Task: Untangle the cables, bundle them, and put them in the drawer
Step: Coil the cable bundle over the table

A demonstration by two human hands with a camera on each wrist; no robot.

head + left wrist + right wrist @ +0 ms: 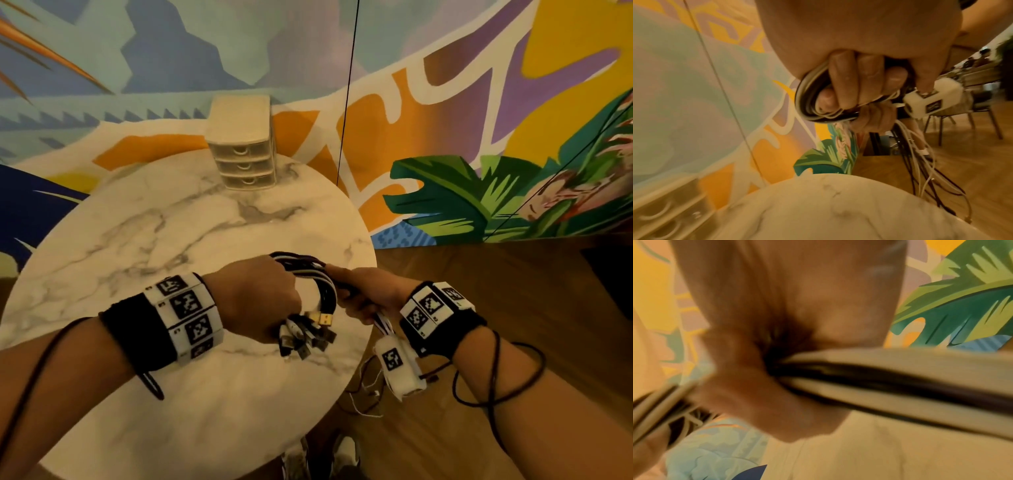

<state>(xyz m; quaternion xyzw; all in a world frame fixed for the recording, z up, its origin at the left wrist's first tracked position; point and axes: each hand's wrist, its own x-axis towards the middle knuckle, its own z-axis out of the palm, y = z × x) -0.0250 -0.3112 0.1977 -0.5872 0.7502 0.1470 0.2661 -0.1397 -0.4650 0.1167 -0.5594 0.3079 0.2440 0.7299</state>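
A bundle of black and white cables is looped above the right part of the round marble table. My left hand grips the loop, with several USB plugs fanning out below the fist. In the left wrist view the fingers curl round the cables. My right hand grips the same cables just to the right; their loose ends hang off the table edge toward the floor. The right wrist view is blurred and shows cables running through the fist. A small beige drawer unit stands at the table's far edge, its three drawers closed.
A painted mural wall rises right behind the table. Wooden floor lies to the right, with loose thin wires on it by the table edge. Chairs and a table stand farther off in the left wrist view.
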